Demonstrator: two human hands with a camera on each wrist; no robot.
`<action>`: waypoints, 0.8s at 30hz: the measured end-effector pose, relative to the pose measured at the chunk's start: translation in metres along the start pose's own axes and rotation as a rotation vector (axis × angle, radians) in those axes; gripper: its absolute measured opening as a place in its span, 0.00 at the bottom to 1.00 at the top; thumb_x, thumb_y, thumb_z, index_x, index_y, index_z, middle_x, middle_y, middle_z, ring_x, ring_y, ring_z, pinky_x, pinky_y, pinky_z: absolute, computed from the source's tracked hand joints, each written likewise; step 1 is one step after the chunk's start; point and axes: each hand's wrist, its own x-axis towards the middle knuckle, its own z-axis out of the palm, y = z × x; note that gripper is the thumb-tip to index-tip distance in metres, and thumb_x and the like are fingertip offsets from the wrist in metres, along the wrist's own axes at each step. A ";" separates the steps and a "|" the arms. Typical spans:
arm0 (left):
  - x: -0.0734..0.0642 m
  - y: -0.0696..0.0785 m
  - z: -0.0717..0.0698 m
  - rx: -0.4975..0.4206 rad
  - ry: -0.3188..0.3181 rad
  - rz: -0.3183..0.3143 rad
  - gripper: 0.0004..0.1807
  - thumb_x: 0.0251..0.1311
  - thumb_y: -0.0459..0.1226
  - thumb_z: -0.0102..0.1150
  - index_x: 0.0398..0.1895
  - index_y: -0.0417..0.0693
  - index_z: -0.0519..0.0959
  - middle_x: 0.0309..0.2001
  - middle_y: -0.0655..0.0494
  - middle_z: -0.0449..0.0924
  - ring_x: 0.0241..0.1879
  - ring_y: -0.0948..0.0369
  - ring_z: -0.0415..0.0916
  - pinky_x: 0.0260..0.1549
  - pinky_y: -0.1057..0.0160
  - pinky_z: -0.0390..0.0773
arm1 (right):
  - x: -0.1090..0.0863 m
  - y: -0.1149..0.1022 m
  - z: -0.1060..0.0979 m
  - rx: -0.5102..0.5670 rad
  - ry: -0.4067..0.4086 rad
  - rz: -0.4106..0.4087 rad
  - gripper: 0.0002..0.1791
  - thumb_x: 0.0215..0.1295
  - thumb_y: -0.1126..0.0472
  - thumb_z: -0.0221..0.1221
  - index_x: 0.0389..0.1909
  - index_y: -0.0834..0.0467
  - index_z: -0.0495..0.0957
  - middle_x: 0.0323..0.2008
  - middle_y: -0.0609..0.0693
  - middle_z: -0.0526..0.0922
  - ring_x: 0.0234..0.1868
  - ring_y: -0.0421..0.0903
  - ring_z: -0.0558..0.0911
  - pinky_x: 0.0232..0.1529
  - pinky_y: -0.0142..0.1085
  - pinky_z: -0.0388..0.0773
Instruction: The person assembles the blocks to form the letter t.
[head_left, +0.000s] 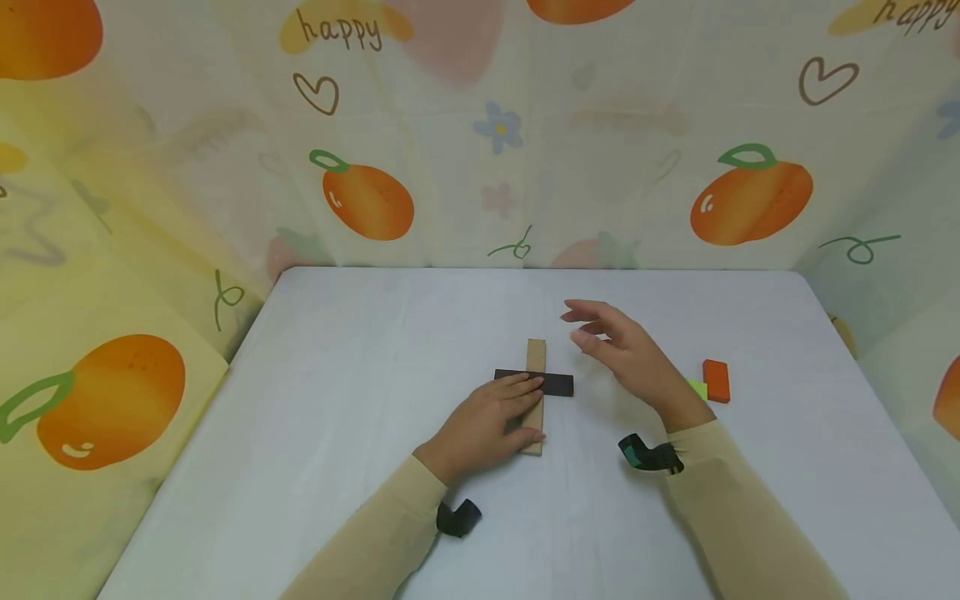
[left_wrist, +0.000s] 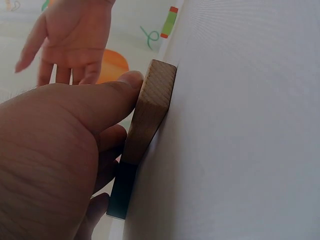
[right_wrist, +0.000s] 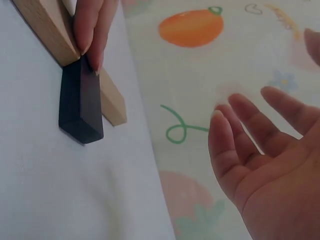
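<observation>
A black block (head_left: pixel 558 385) lies crosswise on the white table, with one plain wooden piece (head_left: pixel 536 355) reaching beyond its far side and another wooden stretch (head_left: pixel 532 448) on its near side, forming a cross. My left hand (head_left: pixel 483 427) rests over the left part of this cross. Its fingers touch the black block, while the thumb (left_wrist: pixel 112 97) lies along the near wooden stretch; the hand covers part of both. Raised to the right of the cross, my right hand (head_left: pixel 633 354) is off the blocks, fingers loosely bent and holding nothing.
An orange-red block (head_left: pixel 717 381) lies to the right of the cross, beside a yellow-green block (head_left: pixel 699 389) partly covered by my right wrist. A patterned cloth (head_left: pixel 495 183) hangs behind the table's far edge. Both sleeves carry small black wrist cameras.
</observation>
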 end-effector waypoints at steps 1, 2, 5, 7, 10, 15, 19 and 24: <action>0.000 0.000 0.000 0.002 0.001 0.000 0.36 0.75 0.53 0.69 0.76 0.41 0.77 0.76 0.52 0.73 0.79 0.55 0.64 0.78 0.55 0.62 | -0.002 0.000 -0.002 0.024 -0.001 -0.010 0.27 0.86 0.57 0.56 0.81 0.56 0.70 0.68 0.54 0.79 0.65 0.57 0.79 0.64 0.46 0.79; 0.000 0.000 0.000 0.002 0.001 0.000 0.36 0.75 0.53 0.69 0.76 0.41 0.77 0.76 0.52 0.73 0.79 0.55 0.64 0.78 0.55 0.62 | -0.003 0.000 -0.003 0.050 0.000 -0.017 0.27 0.87 0.57 0.55 0.81 0.57 0.69 0.69 0.57 0.78 0.65 0.57 0.79 0.64 0.43 0.80; -0.001 0.000 -0.001 0.001 0.000 -0.001 0.36 0.75 0.53 0.69 0.76 0.41 0.77 0.76 0.52 0.73 0.79 0.55 0.63 0.78 0.55 0.62 | -0.008 0.002 -0.009 0.119 0.005 -0.035 0.25 0.89 0.59 0.49 0.81 0.60 0.68 0.69 0.63 0.76 0.64 0.61 0.78 0.62 0.37 0.81; -0.001 0.000 -0.001 0.001 -0.004 -0.002 0.36 0.75 0.53 0.69 0.76 0.41 0.76 0.77 0.52 0.73 0.80 0.55 0.63 0.78 0.56 0.61 | -0.011 0.004 -0.012 0.143 0.014 -0.041 0.25 0.90 0.59 0.46 0.80 0.60 0.68 0.70 0.67 0.75 0.64 0.63 0.77 0.61 0.36 0.81; -0.001 0.001 -0.001 0.001 -0.006 0.000 0.36 0.76 0.53 0.69 0.76 0.41 0.76 0.77 0.53 0.72 0.80 0.55 0.63 0.78 0.56 0.60 | -0.017 0.007 -0.018 0.170 0.029 -0.049 0.26 0.91 0.57 0.40 0.81 0.59 0.69 0.69 0.66 0.75 0.64 0.63 0.76 0.61 0.37 0.80; -0.002 0.001 -0.001 -0.016 -0.002 0.003 0.36 0.75 0.52 0.69 0.76 0.40 0.76 0.77 0.52 0.72 0.80 0.55 0.62 0.78 0.56 0.60 | -0.028 0.010 -0.026 0.253 0.043 -0.077 0.30 0.92 0.48 0.36 0.80 0.57 0.70 0.69 0.68 0.75 0.65 0.60 0.75 0.63 0.42 0.77; -0.002 0.001 -0.001 -0.018 0.003 0.006 0.36 0.75 0.52 0.69 0.76 0.40 0.76 0.77 0.51 0.72 0.80 0.54 0.62 0.78 0.55 0.60 | -0.036 0.014 -0.033 0.326 0.048 -0.079 0.33 0.91 0.42 0.34 0.80 0.57 0.71 0.69 0.68 0.74 0.67 0.59 0.74 0.64 0.47 0.73; -0.002 0.001 -0.002 -0.016 0.012 0.014 0.35 0.75 0.51 0.70 0.76 0.39 0.76 0.77 0.50 0.73 0.79 0.54 0.64 0.78 0.56 0.61 | -0.049 0.016 -0.042 0.297 0.060 -0.061 0.36 0.91 0.42 0.34 0.81 0.64 0.66 0.69 0.68 0.73 0.69 0.59 0.71 0.64 0.45 0.72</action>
